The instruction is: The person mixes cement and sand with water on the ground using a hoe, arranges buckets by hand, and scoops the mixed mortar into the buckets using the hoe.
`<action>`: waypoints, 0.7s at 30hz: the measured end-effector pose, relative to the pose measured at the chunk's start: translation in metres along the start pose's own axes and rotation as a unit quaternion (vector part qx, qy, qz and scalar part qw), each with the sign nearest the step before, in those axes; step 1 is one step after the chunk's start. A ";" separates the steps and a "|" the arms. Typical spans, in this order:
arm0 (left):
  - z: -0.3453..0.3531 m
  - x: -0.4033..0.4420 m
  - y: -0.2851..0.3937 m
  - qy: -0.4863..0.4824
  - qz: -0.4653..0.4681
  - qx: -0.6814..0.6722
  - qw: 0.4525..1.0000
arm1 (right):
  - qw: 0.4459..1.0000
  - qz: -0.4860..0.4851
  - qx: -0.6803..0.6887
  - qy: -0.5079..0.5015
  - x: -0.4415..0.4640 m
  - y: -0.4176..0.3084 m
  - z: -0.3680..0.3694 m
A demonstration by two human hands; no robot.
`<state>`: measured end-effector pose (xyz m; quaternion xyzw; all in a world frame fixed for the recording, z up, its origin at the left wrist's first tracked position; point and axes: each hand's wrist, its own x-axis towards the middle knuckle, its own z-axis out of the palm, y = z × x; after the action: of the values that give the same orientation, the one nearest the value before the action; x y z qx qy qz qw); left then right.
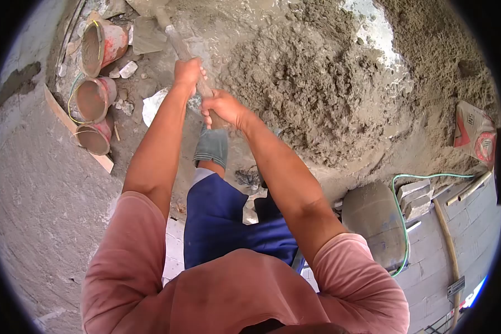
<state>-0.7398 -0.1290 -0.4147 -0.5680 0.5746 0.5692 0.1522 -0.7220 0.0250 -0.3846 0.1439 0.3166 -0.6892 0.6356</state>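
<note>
Diagonally, the handle (178, 44) runs forward-left, clamped in the fingers of left hand (188, 74) and right hand (226, 108); the wet heap (312, 83) lies rightward, nearer the latter.

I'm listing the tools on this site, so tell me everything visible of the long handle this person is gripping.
The handle is a straight, slim pole, brownish-grey, apparently wood, with pale, dirty-looking patches. It slants from the person's front toward the upper left of the view, beside the heap of wet mix. Both hands grip it: the left hand farther out, the right hand nearer the body. Whatever its far end carries is unclear.
</note>
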 end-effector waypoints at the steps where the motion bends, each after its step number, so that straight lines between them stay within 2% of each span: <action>1: 0.003 0.019 -0.007 0.001 -0.027 0.011 1.000 | 0.999 0.033 -0.030 0.021 -0.004 -0.004 -0.004; 3: 0.020 0.028 -0.030 0.007 -0.073 -0.014 0.997 | 0.988 0.100 -0.099 0.059 -0.019 -0.019 -0.023; 5: 0.068 -0.014 -0.063 0.012 -0.115 -0.097 0.988 | 0.974 0.130 -0.164 0.089 -0.067 -0.011 -0.046; 7: 0.110 -0.052 -0.106 -0.042 -0.156 -0.091 0.983 | 0.968 0.169 -0.113 0.144 -0.124 0.012 -0.063; 9: 0.140 -0.106 -0.118 -0.099 -0.208 -0.071 0.971 | 0.965 0.141 -0.078 0.208 -0.184 0.036 -0.066; 12: 0.146 -0.174 -0.131 -0.236 -0.266 -0.157 0.922 | 0.929 0.150 -0.151 0.302 -0.273 0.037 -0.018; 15: 0.164 -0.210 -0.124 -0.203 -0.296 -0.119 0.926 | 0.901 0.153 -0.212 0.345 -0.346 0.080 0.019; 17: 0.172 -0.261 -0.090 -0.214 -0.239 -0.081 0.944 | 0.861 0.083 -0.313 0.393 -0.373 0.109 0.033; 18: 0.174 -0.277 -0.072 -0.250 -0.217 -0.086 0.940 | 0.832 0.050 -0.360 0.419 -0.380 0.115 0.036; 21: 0.204 -0.300 0.009 -0.393 -0.078 -0.047 0.915 | 0.865 -0.059 -0.234 0.439 -0.369 0.072 0.033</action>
<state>-0.7509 0.1811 -0.2270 -0.3478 0.3946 0.7595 0.3826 -0.5903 0.2952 -0.1557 0.2595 0.7230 -0.4964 0.4042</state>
